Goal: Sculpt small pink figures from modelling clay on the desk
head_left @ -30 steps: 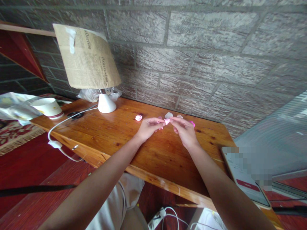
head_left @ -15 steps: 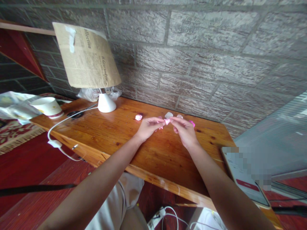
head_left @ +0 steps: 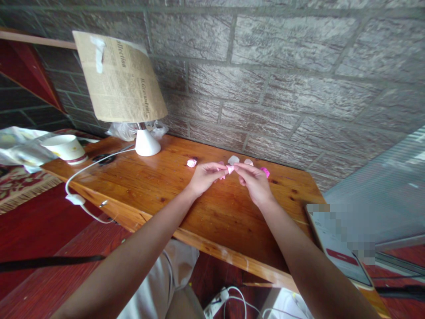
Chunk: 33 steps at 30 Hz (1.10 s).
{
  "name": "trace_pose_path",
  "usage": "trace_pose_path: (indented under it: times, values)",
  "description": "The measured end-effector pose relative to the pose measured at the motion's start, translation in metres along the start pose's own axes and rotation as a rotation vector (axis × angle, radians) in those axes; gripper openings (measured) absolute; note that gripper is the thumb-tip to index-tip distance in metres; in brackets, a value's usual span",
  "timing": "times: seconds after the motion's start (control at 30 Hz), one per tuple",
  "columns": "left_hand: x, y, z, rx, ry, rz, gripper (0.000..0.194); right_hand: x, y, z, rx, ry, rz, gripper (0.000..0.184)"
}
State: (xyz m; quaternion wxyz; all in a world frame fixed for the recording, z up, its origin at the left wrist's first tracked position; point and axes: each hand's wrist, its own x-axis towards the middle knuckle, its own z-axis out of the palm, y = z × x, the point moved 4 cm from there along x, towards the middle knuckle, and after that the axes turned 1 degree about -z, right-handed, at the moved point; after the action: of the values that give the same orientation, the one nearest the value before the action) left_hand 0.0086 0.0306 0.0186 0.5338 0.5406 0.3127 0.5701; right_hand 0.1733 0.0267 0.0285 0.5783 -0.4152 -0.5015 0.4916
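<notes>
Between my fingertips is a small pink petal-like piece [head_left: 230,169], thin and folded, perhaps paper or fabric. My left hand [head_left: 206,177] pinches its left side, and my right hand [head_left: 253,179] pinches its right side, both just above the table. Behind and partly hidden by my left fingers lies more pink material [head_left: 222,176]. A crumpled light pink piece [head_left: 191,163] rests left of my left hand. Just beyond my hands are a whitish piece [head_left: 233,160] and a pale pink piece [head_left: 249,162]. A bright magenta piece [head_left: 265,172] sits beside my right hand.
On the wooden table [head_left: 139,186] stand a lamp [head_left: 122,79] and, at the left end, a paper cup [head_left: 66,148]. Black scissors [head_left: 103,158] lie near the lamp's white cord [head_left: 76,199]. A tablet-like device [head_left: 341,248] lies at the right edge. A brick wall [head_left: 212,88] rises behind.
The right hand has shifted very slightly left, towards the left hand. Both hands keep their pinch on the pink petal-like piece, and its angle differs slightly.
</notes>
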Motion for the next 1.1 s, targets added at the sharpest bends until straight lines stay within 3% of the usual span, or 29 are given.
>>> trace_pose_path:
  times: [0.57, 1.1]
  values:
    - [-0.0011, -0.0061, -0.0008, -0.113, -0.071, -0.202, 0.046, 0.0016, -0.0031, -0.0047, 0.033, 0.075, 0.035, 0.034]
    - [-0.0018, -0.0036, -0.0019, -0.021, -0.018, -0.186, 0.037, 0.0016, -0.0007, -0.0034, 0.025, 0.052, 0.028, 0.029]
